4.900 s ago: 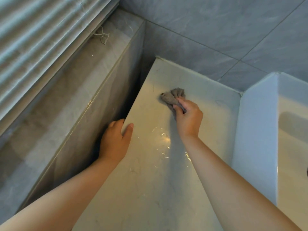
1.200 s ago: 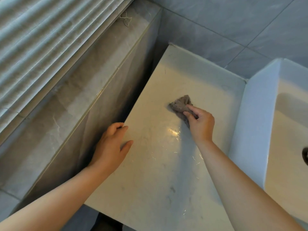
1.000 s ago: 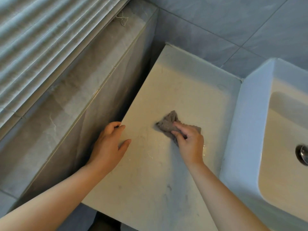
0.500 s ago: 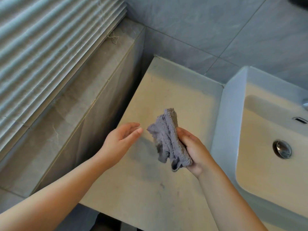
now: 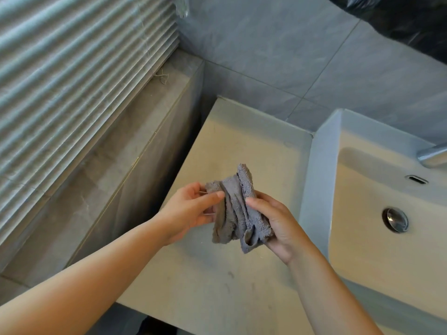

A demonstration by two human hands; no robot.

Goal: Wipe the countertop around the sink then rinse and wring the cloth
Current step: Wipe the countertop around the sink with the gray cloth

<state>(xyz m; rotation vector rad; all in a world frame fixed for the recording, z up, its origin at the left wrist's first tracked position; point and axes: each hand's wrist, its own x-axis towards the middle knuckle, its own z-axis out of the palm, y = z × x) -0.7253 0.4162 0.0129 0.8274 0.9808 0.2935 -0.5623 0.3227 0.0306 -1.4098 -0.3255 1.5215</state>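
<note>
A crumpled grey cloth (image 5: 238,209) hangs in the air above the pale stone countertop (image 5: 242,146), held between both hands. My left hand (image 5: 191,211) pinches its left edge between thumb and fingers. My right hand (image 5: 278,223) grips its right side, with the cloth draped over the palm. The white basin sink (image 5: 387,238) stands to the right, with a metal drain plug (image 5: 395,220) in its bottom and the end of a chrome faucet (image 5: 433,157) over its back rim.
A grey stone ledge (image 5: 108,170) runs along the left below a slatted window blind (image 5: 72,76). A dark gap separates the ledge from the countertop. Grey wall tiles (image 5: 290,56) rise behind. A black plastic bag (image 5: 406,18) shows at the top right.
My right hand lifted the cloth off the countertop after wiping toward me. My left hand left the counter's edge and took hold of the cloth's left side.
</note>
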